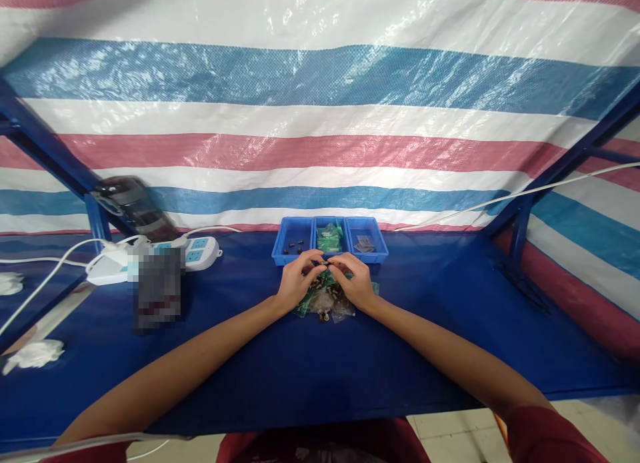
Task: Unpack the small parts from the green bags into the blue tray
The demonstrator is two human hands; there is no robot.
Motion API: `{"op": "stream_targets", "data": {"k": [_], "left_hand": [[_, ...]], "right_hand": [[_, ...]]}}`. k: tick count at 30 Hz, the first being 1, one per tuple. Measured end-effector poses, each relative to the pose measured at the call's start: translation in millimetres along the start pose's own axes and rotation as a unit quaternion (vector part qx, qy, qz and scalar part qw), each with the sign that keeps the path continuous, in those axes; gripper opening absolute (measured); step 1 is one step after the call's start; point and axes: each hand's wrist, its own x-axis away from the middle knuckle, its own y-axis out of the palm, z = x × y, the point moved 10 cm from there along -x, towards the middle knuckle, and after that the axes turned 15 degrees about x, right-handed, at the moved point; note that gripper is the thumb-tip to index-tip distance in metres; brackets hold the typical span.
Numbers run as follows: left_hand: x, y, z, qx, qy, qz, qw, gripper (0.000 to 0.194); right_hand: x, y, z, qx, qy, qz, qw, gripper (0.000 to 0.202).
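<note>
My left hand (pixel 297 280) and my right hand (pixel 356 282) meet over the middle of the table, fingertips pinched together. Between them is a small dark part (pixel 326 263), too small to name and partly covered by the fingers. Right below lies a pile of clear and green plastic bags (pixel 327 302) with small dark and metallic pieces among them. Just beyond my hands stand three joined blue bins. The left bin (pixel 278 252) holds several small dark pieces, the middle bin (pixel 330 220) green packets, and the right bin (pixel 382 250) flat greyish packets.
On the left, a white power strip (pixel 205 251) with plugged-in cables lies beside a blurred-out dark object (pixel 159 290) and a black bottle (pixel 137 206). Crumpled white tissue (pixel 35 354) sits near the left edge. Blue frame posts and a striped sheet (pixel 320 76) enclose the blue table (pixel 240 383).
</note>
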Motion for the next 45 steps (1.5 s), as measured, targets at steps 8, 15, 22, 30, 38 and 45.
{"op": "stream_targets", "data": {"k": [8, 15, 22, 30, 38, 45], "left_hand": [[-1.7, 1.4, 5.1, -0.005, 0.018, -0.006, 1.000, 0.030], [-2.3, 0.9, 9.5, -0.011, 0.026, -0.001, 1.000, 0.029], [-1.7, 1.4, 5.9, -0.006, 0.008, -0.009, 1.000, 0.030], [0.1, 0.0, 4.8, -0.023, 0.001, -0.007, 1.000, 0.028], [0.8, -0.1, 8.0, -0.017, 0.022, -0.003, 1.000, 0.026], [0.2, -0.6, 11.2, -0.009, 0.033, 0.002, 0.999, 0.025]], "right_hand": [[0.5, 1.5, 1.7, -0.006, 0.001, -0.002, 1.000, 0.017], [0.2, 0.4, 0.8, 0.001, -0.001, 0.000, 1.000, 0.018], [0.2, 3.6, 1.6, -0.015, 0.005, -0.014, 1.000, 0.018], [2.6, 7.0, 12.7, -0.035, 0.047, -0.015, 0.998, 0.018], [3.2, 8.6, 14.0, -0.038, 0.057, -0.024, 0.997, 0.019], [2.1, 8.3, 11.7, -0.032, 0.045, -0.024, 0.998, 0.021]]}}
